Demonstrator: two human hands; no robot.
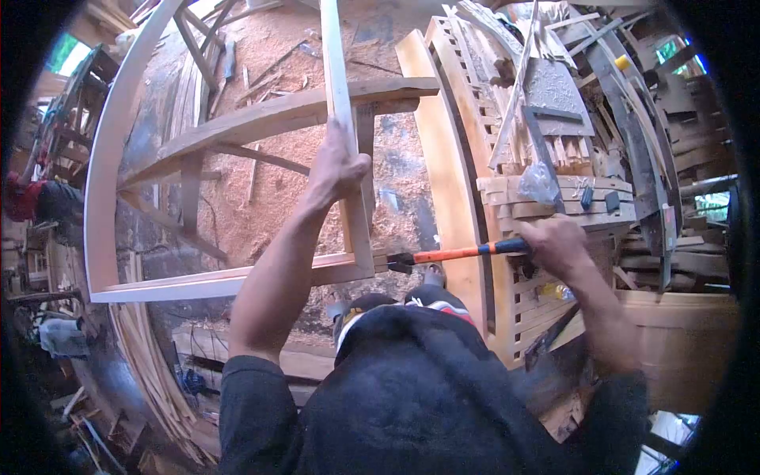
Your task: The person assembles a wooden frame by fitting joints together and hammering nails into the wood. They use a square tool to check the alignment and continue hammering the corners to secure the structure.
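- Pale wood frame (182, 285): approx. 8 to 12 o'clock.
- Curved wood beam (277, 111): 10–11 o'clock, crossed by frame's R rail.
- L hand (340, 166): 11 o'clock, wrapped round same rail.
- Hammer (459, 252): ctr. to 3 o'clock, approx. horiz.; head just beside frame's near R corner, contact can't tell.
- Plastic bag (538, 184): 2 o'clock.
- R hand (558, 249): 3 o'clock, clenched on hammer's grip.

The T-shirt (419, 388) is black and slightly creased; its short sleeves (253, 396) leave the forearms (273, 285), left hand (339, 168) and right hand (556, 247) bare; beyond it, a dark lower garment (434, 295) shows white and red patches
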